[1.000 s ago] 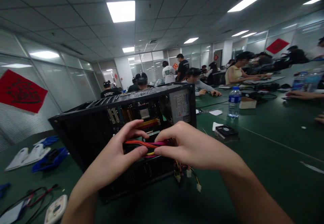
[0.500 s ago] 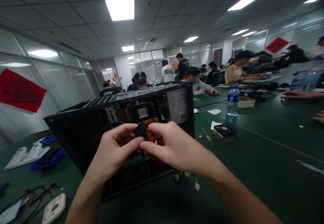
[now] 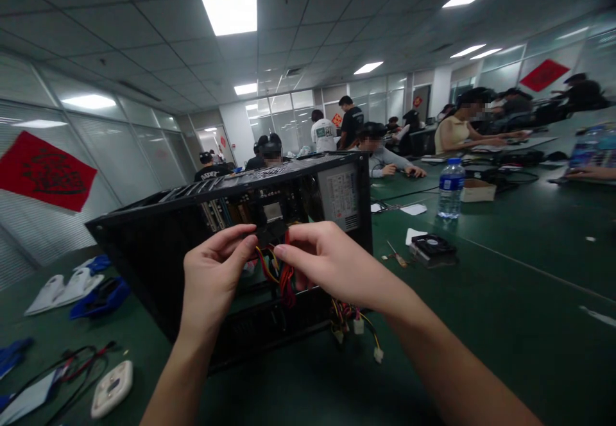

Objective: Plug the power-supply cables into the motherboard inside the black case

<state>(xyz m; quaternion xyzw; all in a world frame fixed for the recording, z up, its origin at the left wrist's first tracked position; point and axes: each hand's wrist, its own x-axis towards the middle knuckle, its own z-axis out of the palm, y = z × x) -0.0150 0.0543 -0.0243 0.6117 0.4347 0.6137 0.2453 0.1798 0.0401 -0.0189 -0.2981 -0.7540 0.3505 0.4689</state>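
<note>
Both hands are raised in front of the open side of a black computer case [image 3: 144, 253]. Between them is a black cable connector [image 3: 271, 232] with red and yellow wires [image 3: 285, 278] trailing below it. My left hand [image 3: 214, 272] pinches the connector's left end between thumb and fingers. At its right end, my right hand [image 3: 327, 259] closes on the connector, with red wires by the fingers. Behind the hands, the motherboard [image 3: 272, 211] and a silver power supply [image 3: 341, 196] show inside the case. White plugs [image 3: 359, 326] on coloured wires hang at the case's lower right.
Right of the case lie a screwdriver [image 3: 398, 257] and a black cooling fan [image 3: 433, 248]. Beyond stand a water bottle [image 3: 450, 188] and a small cardboard box [image 3: 478, 191]. On the left are a pale phone case [image 3: 112, 389], cables [image 3: 81, 368] and blue-and-white items [image 3: 99, 298]. People sit farther back.
The black connector has turned from steeply slanted to nearly level, and its wires now hang into view. My hands have moved slightly apart. The view has shifted a little.
</note>
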